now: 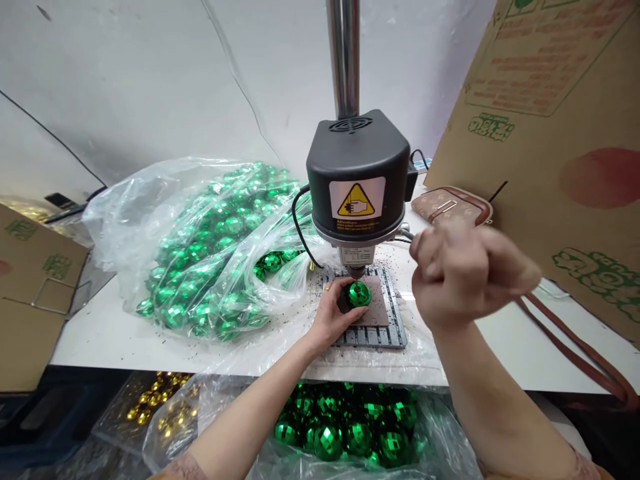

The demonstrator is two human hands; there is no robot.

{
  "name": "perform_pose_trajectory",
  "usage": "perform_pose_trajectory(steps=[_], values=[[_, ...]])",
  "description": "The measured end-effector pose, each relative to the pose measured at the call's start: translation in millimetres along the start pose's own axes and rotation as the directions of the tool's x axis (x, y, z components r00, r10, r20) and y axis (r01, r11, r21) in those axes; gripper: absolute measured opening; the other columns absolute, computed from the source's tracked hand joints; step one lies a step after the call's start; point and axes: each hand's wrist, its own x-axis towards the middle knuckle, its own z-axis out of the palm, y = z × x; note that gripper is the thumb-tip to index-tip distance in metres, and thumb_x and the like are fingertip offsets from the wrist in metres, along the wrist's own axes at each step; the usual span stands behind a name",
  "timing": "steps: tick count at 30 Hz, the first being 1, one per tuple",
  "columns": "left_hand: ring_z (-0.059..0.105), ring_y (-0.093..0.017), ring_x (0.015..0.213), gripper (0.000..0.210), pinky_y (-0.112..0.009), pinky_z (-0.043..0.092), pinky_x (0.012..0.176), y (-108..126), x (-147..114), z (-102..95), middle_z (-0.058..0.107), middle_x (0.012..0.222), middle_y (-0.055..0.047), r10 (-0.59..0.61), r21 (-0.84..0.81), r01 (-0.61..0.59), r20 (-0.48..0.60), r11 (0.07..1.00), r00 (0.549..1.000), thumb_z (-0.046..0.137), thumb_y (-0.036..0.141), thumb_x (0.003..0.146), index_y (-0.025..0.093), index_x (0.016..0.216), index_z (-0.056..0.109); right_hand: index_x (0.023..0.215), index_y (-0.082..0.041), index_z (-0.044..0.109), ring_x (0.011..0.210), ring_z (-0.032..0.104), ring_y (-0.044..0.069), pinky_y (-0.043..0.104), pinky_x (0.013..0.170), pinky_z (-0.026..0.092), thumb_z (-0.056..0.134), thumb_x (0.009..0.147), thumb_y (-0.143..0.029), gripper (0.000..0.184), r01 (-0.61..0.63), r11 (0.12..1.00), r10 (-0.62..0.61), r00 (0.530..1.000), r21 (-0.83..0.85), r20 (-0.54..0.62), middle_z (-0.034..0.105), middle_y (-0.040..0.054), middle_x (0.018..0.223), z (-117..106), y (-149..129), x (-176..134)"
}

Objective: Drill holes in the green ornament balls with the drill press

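Note:
A shiny green faceted ball (359, 294) sits on a flat pad over the slotted metal base (397, 337) of a bench drill press (357, 173). My left hand (334, 310) curls around its left side, thumb in front and fingers behind, directly under the drill chuck (357, 272). The tip of the drill bit is too small to make out against the ball. Raised at the right of the machine, my right hand (463, 273) is closed in a fist on the drill press lever (406, 232); most of the lever is hidden by the fingers.
A clear plastic bag (125, 213) full of green balls lies left of the press. Below the table's front edge is another bag of green balls (357, 437), with gold balls (160, 400) beside it. Cardboard boxes (540, 153) flank both sides; a strapped purse (445, 203) lies at right.

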Motion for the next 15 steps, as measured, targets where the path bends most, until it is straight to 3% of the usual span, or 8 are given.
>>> perform_pose_trajectory(steps=[2, 4, 6, 7, 9, 11, 13, 15], values=[[0.059, -0.027, 0.114, 0.055, -0.043, 0.046, 0.101, 4, -1, 1.9, 0.062, 0.121, -0.008, -0.030, -0.025, 0.029, -0.041, 0.999, 0.999, 0.084, 0.033, 0.074, 0.023, 0.121, 0.058, 0.052, -0.019, 0.030, 0.038, 0.031, 0.004, 0.027, 0.041, 0.022, 0.057, 0.088, -0.018, 0.045, -0.053, 0.990, 0.068, 0.991, 0.132, -0.114, 0.031, -0.0066, 0.042, 8, -6, 21], [0.062, -0.027, 0.110, 0.052, -0.043, 0.048, 0.098, 11, -10, 1.2, 0.064, 0.116, -0.008, -0.028, 0.017, 0.030, -0.128, 0.999, 0.991, 0.084, 0.034, 0.074, 0.022, 0.117, 0.058, 0.050, -0.019, 0.040, 0.038, 0.030, 0.004, 0.027, 0.039, 0.021, 0.062, 0.086, -0.020, 0.042, -0.176, 0.964, 0.197, 0.976, 0.200, -0.090, 0.035, -0.0060, 0.042, 15, -7, 39], [0.063, -0.027, 0.105, 0.048, -0.041, 0.050, 0.093, 20, -30, -3.2, 0.065, 0.110, -0.008, 0.053, 0.114, -0.034, -0.175, 0.993, 0.983, 0.083, 0.037, 0.075, 0.022, 0.114, 0.058, 0.050, -0.019, 0.043, 0.039, 0.031, 0.004, 0.026, 0.040, 0.021, 0.064, 0.085, -0.021, 0.041, -0.220, 0.954, 0.236, 0.970, 0.202, -0.058, 0.038, -0.0055, 0.043, 18, -5, 48], [0.064, -0.027, 0.103, 0.047, -0.041, 0.051, 0.091, 23, -44, -6.7, 0.066, 0.109, -0.009, 0.120, 0.164, -0.096, -0.138, 0.982, 0.983, 0.082, 0.038, 0.077, 0.022, 0.114, 0.058, 0.050, -0.019, 0.043, 0.040, 0.032, 0.004, 0.026, 0.041, 0.022, 0.063, 0.086, -0.021, 0.041, -0.192, 0.963, 0.209, 0.975, 0.190, -0.076, 0.038, -0.0053, 0.043, 19, -3, 50], [0.065, -0.027, 0.104, 0.047, -0.039, 0.052, 0.089, 28, -79, -14.6, 0.066, 0.111, -0.011, 0.265, 0.217, -0.273, 0.069, 0.937, 0.962, 0.079, 0.040, 0.080, 0.022, 0.117, 0.057, 0.051, -0.020, 0.041, 0.041, 0.035, 0.004, 0.025, 0.044, 0.025, 0.061, 0.087, -0.022, 0.042, -0.136, 0.976, 0.154, 0.984, 0.171, -0.092, 0.038, -0.0049, 0.044, 19, 0, 50], [0.065, -0.028, 0.104, 0.049, -0.040, 0.053, 0.088, 28, -117, -21.4, 0.066, 0.114, -0.013, 0.316, 0.220, -0.402, 0.340, 0.889, 0.885, 0.075, 0.043, 0.083, 0.022, 0.123, 0.055, 0.052, -0.022, 0.037, 0.042, 0.035, 0.005, 0.025, 0.045, 0.024, 0.059, 0.088, -0.022, 0.042, -0.106, 0.979, 0.126, 0.986, 0.173, -0.109, 0.037, -0.0049, 0.045, 20, 2, 48], [0.065, -0.029, 0.103, 0.051, -0.041, 0.054, 0.088, 26, -152, -24.9, 0.065, 0.116, -0.013, 0.202, 0.255, -0.396, 0.556, 0.882, 0.806, 0.070, 0.043, 0.087, 0.021, 0.130, 0.052, 0.053, -0.024, 0.036, 0.042, 0.035, 0.007, 0.027, 0.045, 0.023, 0.057, 0.088, -0.021, 0.041, -0.099, 0.979, 0.122, 0.985, 0.180, -0.119, 0.036, -0.0048, 0.046, 21, 2, 47], [0.064, -0.030, 0.107, 0.053, -0.044, 0.054, 0.093, 24, -177, -24.8, 0.063, 0.121, -0.014, 0.004, 0.327, -0.301, 0.672, 0.896, 0.741, 0.067, 0.037, 0.090, 0.022, 0.137, 0.047, 0.053, -0.026, 0.035, 0.041, 0.035, 0.009, 0.029, 0.044, 0.022, 0.057, 0.088, -0.019, 0.041, -0.090, 0.980, 0.113, 0.986, 0.180, -0.123, 0.035, -0.0044, 0.045, 21, 2, 47]])
